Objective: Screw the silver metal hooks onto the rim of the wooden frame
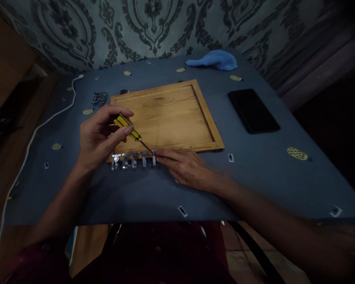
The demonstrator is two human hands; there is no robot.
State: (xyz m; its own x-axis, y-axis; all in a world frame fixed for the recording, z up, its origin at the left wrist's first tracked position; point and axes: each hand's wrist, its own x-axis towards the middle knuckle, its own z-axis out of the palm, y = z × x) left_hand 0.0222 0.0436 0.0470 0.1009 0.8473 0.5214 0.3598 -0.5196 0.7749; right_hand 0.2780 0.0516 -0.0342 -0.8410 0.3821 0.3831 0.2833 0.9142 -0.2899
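Observation:
My left hand is closed on the yellow and black handle of a screwdriver. The screwdriver slants down to the right, its tip at the last of several silver metal hooks. These hooks sit in a row along the near edge of a framed wooden panel that lies flat. My right hand reaches in from the right, its fingers together and their tips at the rightmost hook beside the screwdriver tip. Whatever its fingertips pinch there is too small and covered to make out.
Loose metal hooks lie in a small pile behind my left hand. A black phone or tablet rests right of the panel, and a blue cloth lies at the back. Along the left runs a white cable on the patterned grey-blue tablecloth.

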